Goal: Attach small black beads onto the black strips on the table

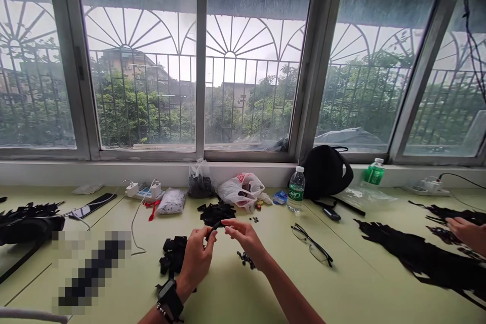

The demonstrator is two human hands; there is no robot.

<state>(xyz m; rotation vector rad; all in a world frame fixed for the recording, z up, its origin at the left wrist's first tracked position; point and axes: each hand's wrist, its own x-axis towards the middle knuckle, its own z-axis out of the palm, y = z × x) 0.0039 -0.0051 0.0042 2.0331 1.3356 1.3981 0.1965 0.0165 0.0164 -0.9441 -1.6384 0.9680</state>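
1. Left hand: thumb and fingers closed in a pinch on a small black piece
2. Right hand: fingers loosely bent, index fingertip at that piece's end; whether it grips there, I cannot tell
3. Black scraps lie just left of the left hand; a dark heap sits just beyond both hands
4. Small dark parts lie between the hands, nearer the right
5. Step in hand, I judge: fingertip work on the held piece
6. That seems to call for a steady left pinch and fine right-hand placement
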